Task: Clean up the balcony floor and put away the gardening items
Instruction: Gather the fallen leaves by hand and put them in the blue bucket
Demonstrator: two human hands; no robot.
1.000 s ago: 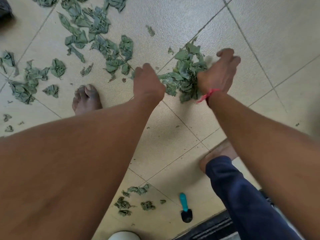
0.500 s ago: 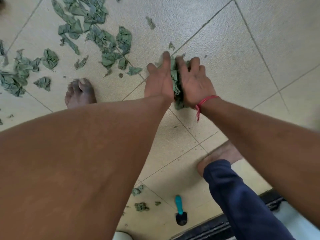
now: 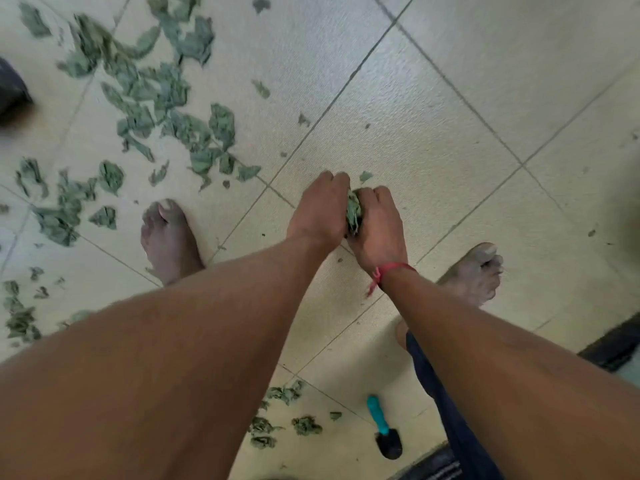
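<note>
Two hands, head view: the left hand and the right hand are pressed together low over the tiled floor, with a wad of leaves squeezed between them.
Left hand fingers: curled down and inward round the wad, knuckles up.
Right hand fingers: curled round the wad from the other side; the thumb is hidden.
Wad of leaves: only a narrow green strip shows in the gap between the two hands; whether it touches the floor cannot be told.
Right wrist: a red thread is tied round it, with a loose end hanging.
Scattered leaves: many green, crumpled pieces lie across the upper left tiles, well apart from the hands, some blurred.
Leaf scrap: one small piece lies just beyond the fingers.
Small leaf pile: a few crumpled pieces lie at the bottom, beside the left forearm.
Trowel: teal handle, black blade, flat on the floor near the small leaf pile, just beside the dark blue trouser leg, well apart from both hands.
Feet: the bare left foot stands left of the hands, near the scattered leaves; the bare right foot stands right of them.
Edges: a dark object at the left edge is too blurred to tell; a dark ridged strip runs along the lower right.
</note>
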